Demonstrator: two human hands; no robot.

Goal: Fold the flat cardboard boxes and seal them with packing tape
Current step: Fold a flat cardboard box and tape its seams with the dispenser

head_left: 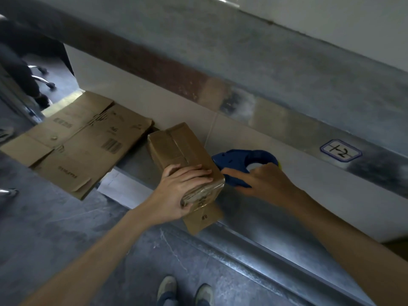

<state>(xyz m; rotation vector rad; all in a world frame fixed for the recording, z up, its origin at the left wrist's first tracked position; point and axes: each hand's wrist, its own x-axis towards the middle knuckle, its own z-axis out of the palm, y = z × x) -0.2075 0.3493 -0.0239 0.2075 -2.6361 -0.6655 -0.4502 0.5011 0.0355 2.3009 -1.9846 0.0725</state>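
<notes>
Head: left hand (181,191) grips box (174,144); right hand (265,182) holds tape dispenser (242,160).

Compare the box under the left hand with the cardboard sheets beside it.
The box is folded into a closed block with tape along its top; the sheets lie flat and unfolded. The left hand grips the box; no hand touches the sheets. Both are brown cardboard on the same bench.
</notes>
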